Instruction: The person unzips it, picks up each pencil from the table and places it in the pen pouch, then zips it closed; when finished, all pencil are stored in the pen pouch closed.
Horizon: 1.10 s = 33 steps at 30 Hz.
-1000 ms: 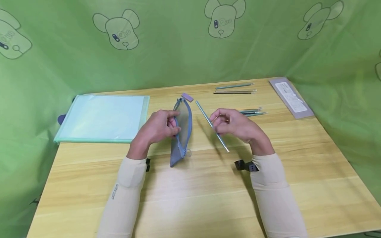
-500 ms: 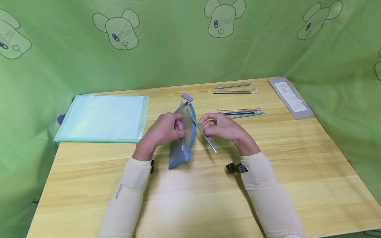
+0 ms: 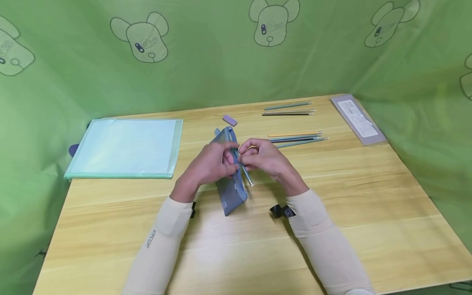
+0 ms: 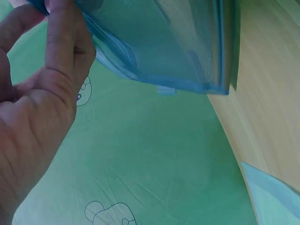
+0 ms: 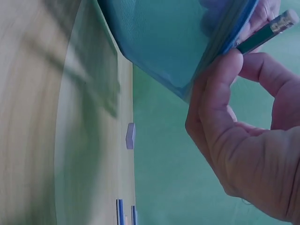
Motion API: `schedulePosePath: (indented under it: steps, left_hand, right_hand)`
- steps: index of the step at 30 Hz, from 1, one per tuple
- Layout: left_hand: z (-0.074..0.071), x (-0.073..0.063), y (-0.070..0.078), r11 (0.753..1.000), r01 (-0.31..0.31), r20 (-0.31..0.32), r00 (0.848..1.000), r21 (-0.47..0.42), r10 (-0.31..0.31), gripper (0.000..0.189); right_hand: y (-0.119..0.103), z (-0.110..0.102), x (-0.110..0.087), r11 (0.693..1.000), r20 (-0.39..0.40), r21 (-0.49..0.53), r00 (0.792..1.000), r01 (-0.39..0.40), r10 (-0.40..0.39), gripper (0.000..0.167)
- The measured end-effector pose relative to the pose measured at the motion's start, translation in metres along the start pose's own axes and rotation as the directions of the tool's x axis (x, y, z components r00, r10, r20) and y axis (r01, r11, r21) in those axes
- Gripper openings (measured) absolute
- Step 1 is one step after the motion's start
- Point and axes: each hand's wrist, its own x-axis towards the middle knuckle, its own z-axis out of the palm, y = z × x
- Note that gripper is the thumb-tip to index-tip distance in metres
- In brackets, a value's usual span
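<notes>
A blue-grey mesh zip pencil pouch (image 3: 230,196) is held up over the table, its mouth toward the right. My left hand (image 3: 214,164) grips its top edge between thumb and fingers; the left wrist view shows the see-through mesh (image 4: 164,51) beside that hand. With thumb and fingers my right hand (image 3: 265,159) pinches a teal pencil (image 3: 248,176) at the pouch's mouth. Its eraser end sticks out toward me; the far part is hidden by the pouch and fingers. In the right wrist view the white eraser tip and metal band of the pencil (image 5: 258,38) show plainly.
A purple eraser (image 3: 230,120) lies behind the pouch. To the right lie one group of pencils (image 3: 296,140) and another group of pencils (image 3: 288,114) farther back. A clear zip folder (image 3: 125,147) lies left, a flat grey-purple case (image 3: 357,119) at the far right.
My right hand has moved left with the pencil, whose far end has gone from beside the pouch into its mouth. My left hand and the pouch have shifted slightly right, and the pouch has turned.
</notes>
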Motion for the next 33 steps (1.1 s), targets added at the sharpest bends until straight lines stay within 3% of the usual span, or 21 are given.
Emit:
schedulePosePath:
  steps: [4, 12, 23, 28, 33]
  left_hand:
    - [0.0003, -0.0001, 0.0001, 0.998, 0.028, -0.031, 0.999, -0.059, -0.030, 0.065]
    - [-0.0012, 0.0015, -0.0008, 0.993, 0.076, -0.100, 0.991, -0.088, -0.085, 0.062]
    - [-0.0045, 0.0026, -0.0003, 0.993, 0.082, -0.146, 0.985, -0.084, -0.093, 0.060]
    - [-0.0051, 0.0019, -0.0004, 0.991, 0.081, -0.151, 0.984, -0.107, -0.097, 0.060]
    - [-0.0053, 0.0007, 0.0006, 0.988, 0.081, -0.148, 0.984, -0.128, -0.100, 0.063]
  right_hand:
    - [-0.0019, 0.0053, -0.0001, 1.000, -0.026, 0.003, 1.000, 0.005, -0.005, 0.021]
    - [-0.0034, 0.0090, 0.0007, 1.000, -0.078, 0.011, 0.997, 0.029, -0.028, 0.017]
    - [-0.0047, 0.0036, -0.0017, 0.984, 0.004, 0.180, 1.000, 0.014, -0.015, 0.013]
    - [-0.0027, 0.0043, -0.0005, 0.982, 0.043, 0.185, 0.999, -0.029, 0.021, 0.015]
    - [-0.0022, 0.0040, 0.0008, 0.987, 0.060, 0.157, 0.998, -0.022, 0.012, 0.022]
